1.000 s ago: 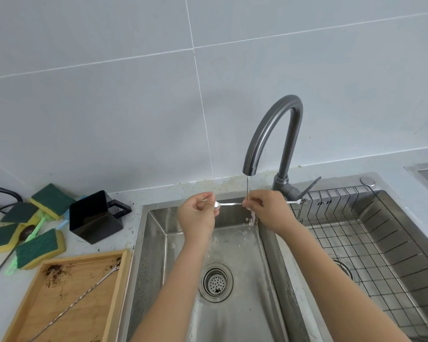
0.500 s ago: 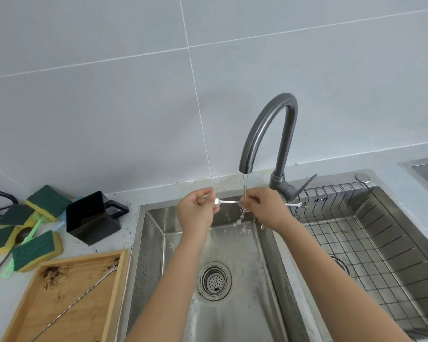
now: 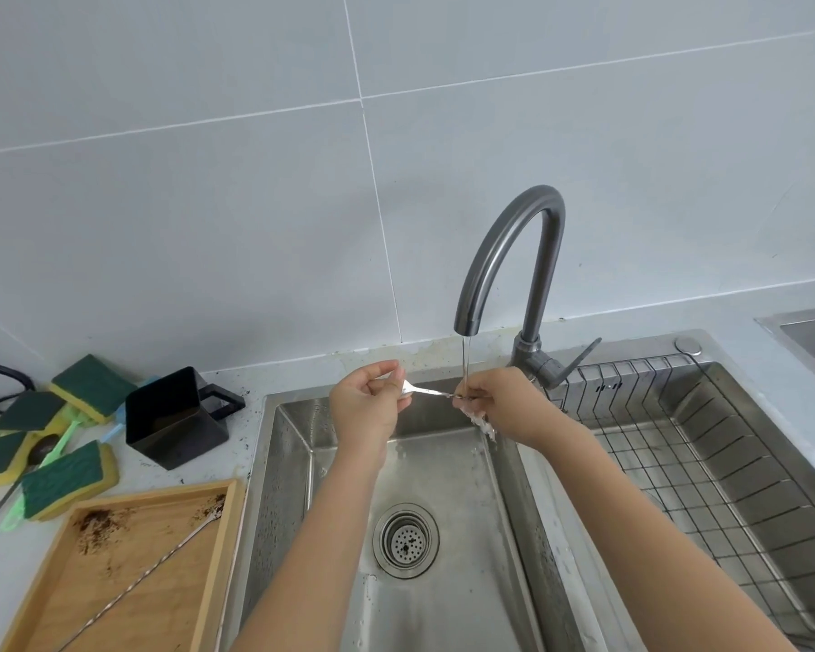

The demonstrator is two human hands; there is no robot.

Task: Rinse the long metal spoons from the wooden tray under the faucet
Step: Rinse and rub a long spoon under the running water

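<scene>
Barely shifted, both hands' fingers pinch a slim metal spoon under the curved faucet.

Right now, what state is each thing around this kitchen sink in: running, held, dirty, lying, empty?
Curved grey metal faucet: running, thin stream.
Long metal spoon in the hands: held level under the stream.
Left hand: pinching the spoon's bowl end.
Right hand: gripping the spoon's handle, wet.
Second long metal spoon: lying in the tray.
Wooden tray: dirty with dark specks.
Black square cup: upright, looks empty.
</scene>
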